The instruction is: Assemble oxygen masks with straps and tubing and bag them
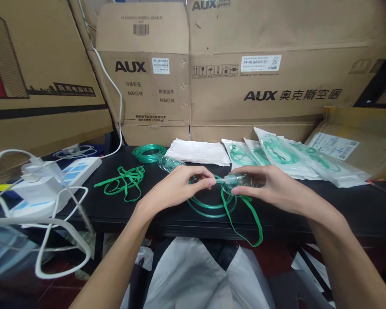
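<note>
My left hand [197, 182] is closed in a pinch on the end of clear green tubing [209, 213], whose coil hangs over the front of the black table. Against that end, my right hand [260, 182] grips a clear green oxygen mask [241, 180], its fingers wrapped round the body. The tube end and the mask's pale connector meet between the hands; whether they are joined I cannot tell. A flat green elastic strap [259, 225] dangles from the mask in a loop. Behind my left hand lies another clear mask [170, 163], partly hidden.
Loose green straps [125, 180] lie left of my hands, with a green tubing coil [148, 152] behind. White pouches [197, 151] lie at the back; several packed sets [283, 152] stand right. A power strip [80, 169] with cables fills the left. Cardboard boxes [218, 103] wall the back.
</note>
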Action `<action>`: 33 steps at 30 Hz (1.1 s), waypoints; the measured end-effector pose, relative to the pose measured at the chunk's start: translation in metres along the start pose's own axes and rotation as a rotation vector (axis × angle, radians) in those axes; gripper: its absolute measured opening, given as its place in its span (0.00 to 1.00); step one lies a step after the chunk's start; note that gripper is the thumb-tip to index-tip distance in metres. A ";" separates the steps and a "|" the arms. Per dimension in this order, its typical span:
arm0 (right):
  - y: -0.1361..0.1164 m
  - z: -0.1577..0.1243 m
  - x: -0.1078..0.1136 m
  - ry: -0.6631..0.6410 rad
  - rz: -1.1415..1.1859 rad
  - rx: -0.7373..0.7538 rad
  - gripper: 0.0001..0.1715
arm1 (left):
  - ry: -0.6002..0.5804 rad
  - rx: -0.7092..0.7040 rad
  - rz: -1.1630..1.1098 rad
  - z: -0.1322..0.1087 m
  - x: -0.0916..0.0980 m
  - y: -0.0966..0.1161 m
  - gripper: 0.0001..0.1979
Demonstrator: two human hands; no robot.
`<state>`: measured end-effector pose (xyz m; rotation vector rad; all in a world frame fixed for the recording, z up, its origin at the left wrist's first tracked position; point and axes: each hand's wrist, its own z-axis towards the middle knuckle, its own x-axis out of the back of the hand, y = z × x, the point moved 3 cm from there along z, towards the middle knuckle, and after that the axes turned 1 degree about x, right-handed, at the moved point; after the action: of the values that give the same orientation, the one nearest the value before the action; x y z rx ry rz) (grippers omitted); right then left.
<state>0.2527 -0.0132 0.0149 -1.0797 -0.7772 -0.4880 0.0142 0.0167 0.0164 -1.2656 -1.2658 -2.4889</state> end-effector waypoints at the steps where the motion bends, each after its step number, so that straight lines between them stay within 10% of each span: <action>1: -0.001 0.000 -0.001 -0.001 -0.015 -0.010 0.29 | 0.003 0.003 0.000 0.001 -0.002 0.000 0.12; 33: 0.002 0.006 -0.005 -0.012 0.197 -0.085 0.23 | 0.190 -0.157 0.316 0.007 -0.020 0.004 0.12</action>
<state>0.2492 -0.0072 0.0113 -1.2257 -0.6571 -0.3503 0.0332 0.0135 0.0067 -1.1232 -0.7750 -2.4425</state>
